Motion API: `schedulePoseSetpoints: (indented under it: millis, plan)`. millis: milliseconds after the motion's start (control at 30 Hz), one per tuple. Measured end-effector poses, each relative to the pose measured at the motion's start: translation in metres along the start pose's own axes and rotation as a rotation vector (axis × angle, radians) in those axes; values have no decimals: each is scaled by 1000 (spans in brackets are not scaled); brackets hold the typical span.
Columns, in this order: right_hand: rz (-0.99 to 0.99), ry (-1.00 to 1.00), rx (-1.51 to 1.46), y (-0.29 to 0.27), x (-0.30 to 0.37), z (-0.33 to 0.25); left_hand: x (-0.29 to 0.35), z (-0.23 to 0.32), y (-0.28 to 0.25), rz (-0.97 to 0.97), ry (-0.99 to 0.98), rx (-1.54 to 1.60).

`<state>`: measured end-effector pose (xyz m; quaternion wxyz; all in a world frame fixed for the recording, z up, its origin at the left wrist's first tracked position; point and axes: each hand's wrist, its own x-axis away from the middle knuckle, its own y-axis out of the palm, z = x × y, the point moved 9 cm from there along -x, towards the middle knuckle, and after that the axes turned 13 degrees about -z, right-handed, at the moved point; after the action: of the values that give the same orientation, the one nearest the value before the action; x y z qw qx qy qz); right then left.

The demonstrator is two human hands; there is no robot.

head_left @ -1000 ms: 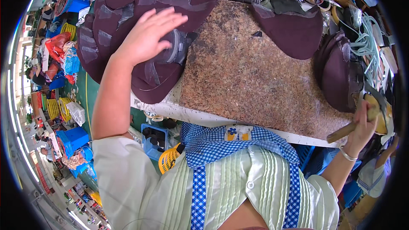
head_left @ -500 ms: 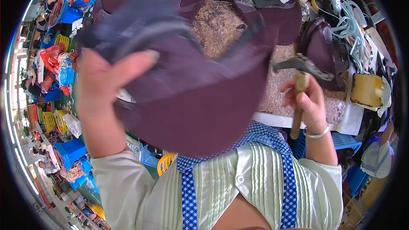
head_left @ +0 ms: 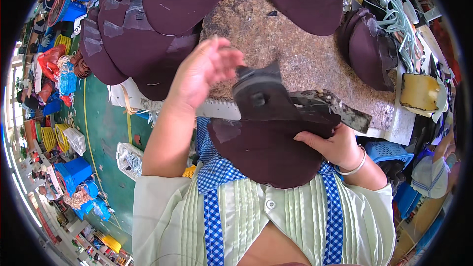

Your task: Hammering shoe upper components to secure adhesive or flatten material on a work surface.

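A maroon rounded flap point(head_left: 266, 150) with a black upper part hangs in front of my chest, over the near table edge. At its right side my right hand point(head_left: 337, 150) grips it, thumb on the face and fingers hidden behind. A dark, pale-speckled bar point(head_left: 350, 113) juts out above that hand; whether the hand also holds it, I cannot tell. My left hand point(head_left: 207, 71) is raised at the flap's upper left, apart from it, fingers stretched out and slightly blurred, holding nothing. The black part bears a dark round spot near its middle.
Several similar maroon flaps point(head_left: 148, 49) overlap at the table's left. Another flap point(head_left: 310, 12) lies at the back of the worn brown tabletop point(head_left: 300, 51). At right are stacked flaps point(head_left: 369, 54), pale cords point(head_left: 406, 29) and a yellowish block point(head_left: 420, 91). Baskets stand on the green floor.
The large maroon piece my left hand was swinging has left that hand. My right hand, which held a hammer upright, now grips a flap in front of me. The hammer no longer shows clearly.
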<state>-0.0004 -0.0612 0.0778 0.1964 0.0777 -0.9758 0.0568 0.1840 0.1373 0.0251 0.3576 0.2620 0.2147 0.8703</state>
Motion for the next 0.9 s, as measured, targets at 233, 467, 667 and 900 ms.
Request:
schedulePoseSetpoints:
  millis: [233,467,667,900]
  plan:
    - [43,-128,384,-11,-5,-34,-10,-13,76,-439,-178,-368]
    - [367,-168,460,-65,6,-31,-21,-41,101,-585,180,-1126]
    - [-112,-311,472,-30,-12,-21,-24,-36,110,-441,546,-1492]
    - [42,-239,721,-35,-16,-6,-33,-35,117,-595,479,-1468]
